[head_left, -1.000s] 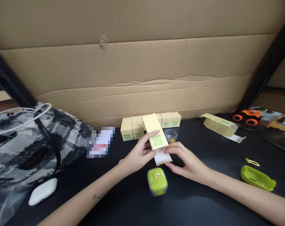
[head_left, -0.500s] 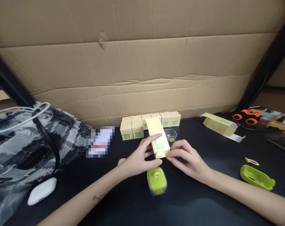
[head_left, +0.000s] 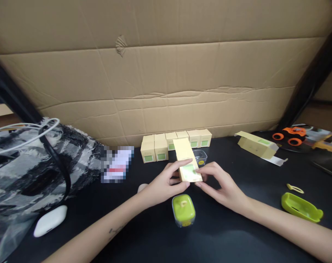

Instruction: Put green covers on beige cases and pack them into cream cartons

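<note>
A pale yellow cardboard box (head_left: 183, 151) with a green panel is tilted above the black table, between my hands. My left hand (head_left: 170, 180) grips it from the left, with fingers over the top and the thumb at the near end. My right hand (head_left: 217, 184) pinches its near right corner with the fingertips; the near end looks closed. Just below my hands stands a small clear container with a green lid (head_left: 183, 210), a pale loop on top. Partly hidden behind the box is a clear, lidless container (head_left: 201, 157).
Several similar boxes (head_left: 152, 146) stand in a row against the cardboard wall (head_left: 166, 73). On the right lie an opened box (head_left: 256, 146), a green plastic piece (head_left: 301, 208), a yellow loop (head_left: 295, 189) and an orange toy truck (head_left: 292, 136). A white case (head_left: 50, 221) lies left.
The end flap that stuck out at the box's near end is now folded in. The right index finger has moved onto the box's top face, and the box has shifted slightly right.
</note>
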Tool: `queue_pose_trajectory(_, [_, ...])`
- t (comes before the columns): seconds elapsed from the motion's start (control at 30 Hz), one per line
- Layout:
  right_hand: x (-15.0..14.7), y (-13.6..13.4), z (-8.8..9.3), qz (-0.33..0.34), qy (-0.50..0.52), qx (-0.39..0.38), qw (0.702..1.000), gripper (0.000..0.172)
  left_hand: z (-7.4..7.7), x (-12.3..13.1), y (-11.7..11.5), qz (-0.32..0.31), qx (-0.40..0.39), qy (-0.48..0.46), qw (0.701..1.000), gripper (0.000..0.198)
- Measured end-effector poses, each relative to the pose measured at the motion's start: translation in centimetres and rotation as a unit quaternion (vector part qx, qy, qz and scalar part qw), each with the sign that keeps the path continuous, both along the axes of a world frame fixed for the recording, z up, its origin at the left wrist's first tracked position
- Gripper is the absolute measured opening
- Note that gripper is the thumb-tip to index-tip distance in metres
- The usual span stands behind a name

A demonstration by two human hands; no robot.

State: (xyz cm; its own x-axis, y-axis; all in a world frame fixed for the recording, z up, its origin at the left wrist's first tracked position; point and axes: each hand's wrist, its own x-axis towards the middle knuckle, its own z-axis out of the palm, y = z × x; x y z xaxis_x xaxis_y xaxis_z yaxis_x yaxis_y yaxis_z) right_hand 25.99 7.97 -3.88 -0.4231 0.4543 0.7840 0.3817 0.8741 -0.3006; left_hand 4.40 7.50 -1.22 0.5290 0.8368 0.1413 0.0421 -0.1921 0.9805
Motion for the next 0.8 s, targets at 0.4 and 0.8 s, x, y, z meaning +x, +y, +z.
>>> queue_pose_trajectory(0.4, [0.3, 0.0, 0.2, 0.003, -0.026, 0.007, 1.0, 0.022, 1.1, 0.2, 0.3, 0.128, -0.008, -0.02, 0.992, 0.081])
queue_pose_trajectory(0.8, [-2.3, -4.4, 2.6, 0.042, -0.236, 0.054, 0.969, 0.037, 1.5, -0.3, -3.8, 0.264, 0.144, -0.089, 0.949, 0.049])
